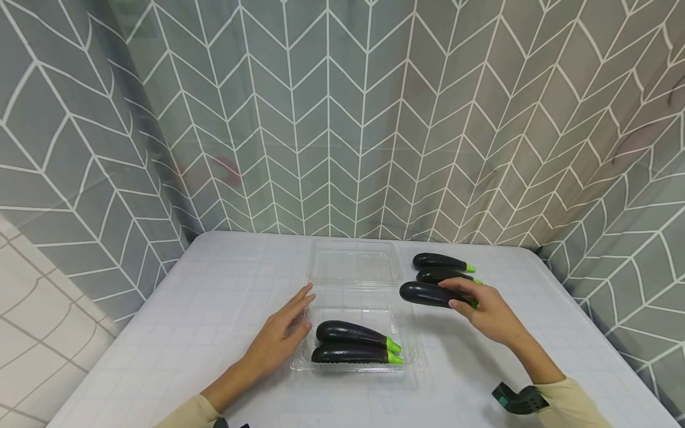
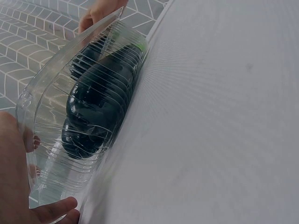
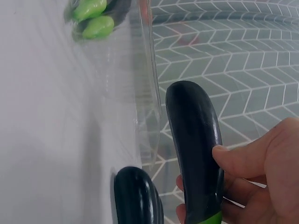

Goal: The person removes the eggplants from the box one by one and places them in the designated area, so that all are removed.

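Observation:
A dark eggplant (image 1: 428, 294) with a green stem end is pinched between the thumb and fingers of my right hand (image 1: 489, 312); the right wrist view shows that eggplant (image 3: 194, 140) raised off the table. Two more eggplants (image 1: 350, 343) lie side by side in the clear plastic container (image 1: 369, 367), green ends to the right. At the container's left side, my left hand (image 1: 275, 342) has its fingers extended around the wall, seen close up in the left wrist view beside the ribbed container (image 2: 46, 158).
Two further eggplants (image 1: 439, 261) lie on the table at the back right, behind the held one. The container's clear lid (image 1: 353, 264) is laid back behind it. A patterned curtain (image 1: 332, 119) encloses the white table (image 1: 225, 285) at the back and sides.

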### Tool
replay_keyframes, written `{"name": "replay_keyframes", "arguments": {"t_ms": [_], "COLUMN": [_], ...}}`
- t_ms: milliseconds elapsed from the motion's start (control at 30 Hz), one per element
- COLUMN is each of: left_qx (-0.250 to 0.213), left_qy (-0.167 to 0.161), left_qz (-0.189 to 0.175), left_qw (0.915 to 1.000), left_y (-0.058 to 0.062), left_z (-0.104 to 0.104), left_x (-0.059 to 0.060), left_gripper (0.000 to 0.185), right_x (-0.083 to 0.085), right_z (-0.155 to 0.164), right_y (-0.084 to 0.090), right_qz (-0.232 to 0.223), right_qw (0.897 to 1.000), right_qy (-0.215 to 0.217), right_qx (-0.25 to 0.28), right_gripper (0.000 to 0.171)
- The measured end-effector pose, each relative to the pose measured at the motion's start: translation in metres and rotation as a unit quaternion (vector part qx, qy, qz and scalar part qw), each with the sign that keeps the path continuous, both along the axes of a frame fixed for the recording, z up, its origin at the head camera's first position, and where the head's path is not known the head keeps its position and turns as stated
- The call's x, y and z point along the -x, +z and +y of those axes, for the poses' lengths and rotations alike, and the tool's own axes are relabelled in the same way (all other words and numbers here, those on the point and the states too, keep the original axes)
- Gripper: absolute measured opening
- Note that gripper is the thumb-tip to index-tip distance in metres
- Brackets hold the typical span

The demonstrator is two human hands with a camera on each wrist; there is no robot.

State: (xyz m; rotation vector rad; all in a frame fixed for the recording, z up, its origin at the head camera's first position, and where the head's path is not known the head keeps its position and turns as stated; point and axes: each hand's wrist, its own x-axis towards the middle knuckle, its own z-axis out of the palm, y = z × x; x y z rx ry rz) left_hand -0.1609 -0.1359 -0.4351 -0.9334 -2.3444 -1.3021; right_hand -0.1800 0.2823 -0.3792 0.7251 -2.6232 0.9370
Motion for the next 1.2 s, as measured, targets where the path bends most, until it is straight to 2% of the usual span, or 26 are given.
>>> {"name": "replay_keyframes", "arguments": {"t_ms": [100,167,433,700,933,1133,1200], "left_qx": [-0.005,-0.006,0.006,0.009,0.006,0.001,0.007], "left_qy": [-0.005,-0.006,0.000,-0.003,0.001,-0.002,0.001], "left_qz": [-0.006,-0.007,-0.002,-0.007,-0.005,-0.004,0.000], "left_qw": [1.0000,0.9999,1.0000,0.9999,1.0000,1.0000,1.0000], "left_y": [0.009,0.009,-0.013,-0.016,-0.012,0.008,0.010], "left_z": [0.001,0.001,-0.004,-0.005,-0.003,0.001,0.001], "left_x": [-0.005,-0.005,0.007,0.010,0.007,-0.005,-0.005], "left_gripper": [0.050,0.049,0.051,0.050,0.051,0.050,0.049], "right_x": [0.001,0.003,0.010,0.012,0.017,0.018,0.018], "right_z": [0.006,0.010,0.025,0.033,0.044,0.049,0.050], "right_y": [-0.001,-0.003,-0.008,-0.009,-0.015,-0.017,-0.017], "right_qz": [-0.003,-0.002,-0.020,-0.023,-0.040,-0.038,-0.041], "right_qw": [1.000,1.000,0.999,0.999,0.998,0.998,0.998], "right_qy": [0.004,0.008,0.025,0.031,0.034,0.043,0.045], "right_qx": [0.001,-0.002,0.010,0.007,0.017,0.006,0.002], "right_gripper": [0.031,0.031,0.032,0.031,0.030,0.030,0.031]}}
